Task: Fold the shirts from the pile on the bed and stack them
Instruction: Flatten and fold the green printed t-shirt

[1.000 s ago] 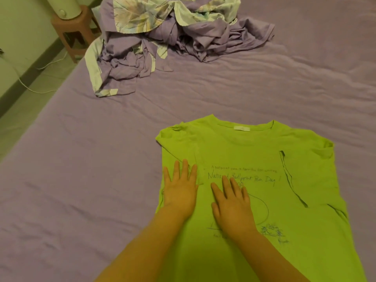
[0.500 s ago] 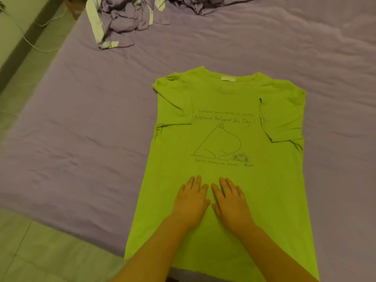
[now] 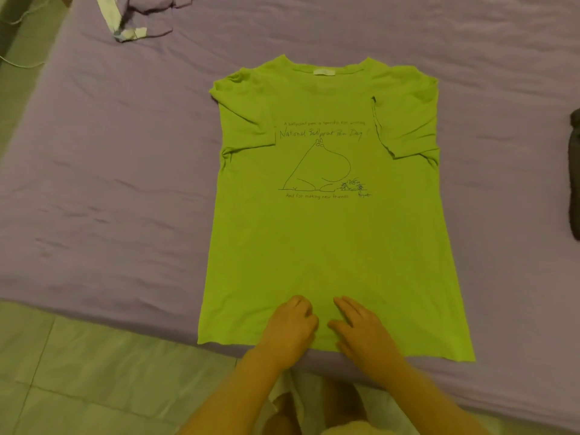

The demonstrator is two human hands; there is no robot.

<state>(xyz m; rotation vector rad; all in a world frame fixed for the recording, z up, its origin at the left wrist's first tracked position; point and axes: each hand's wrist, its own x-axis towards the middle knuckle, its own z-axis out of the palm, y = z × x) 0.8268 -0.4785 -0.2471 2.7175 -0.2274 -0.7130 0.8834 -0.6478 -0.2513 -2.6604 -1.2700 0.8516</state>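
Note:
A lime-green T-shirt with a line drawing and writing on its chest lies flat, front up, on the purple bed. Both sleeves are folded in over the body. Its hem reaches the bed's near edge. My left hand rests on the shirt just above the hem with its fingers curled under. My right hand lies flat beside it, fingers straight, pressing the cloth. Neither hand holds anything.
A corner of the crumpled purple and pale clothes pile shows at the top left. A dark garment lies at the right edge. Tiled floor runs along the bed's near and left sides.
Both hands have slid down the shirt from the chest print to the hem, smoothing it. The left hand's fingers have curled. The view has pulled back, so the pile is mostly out of frame.

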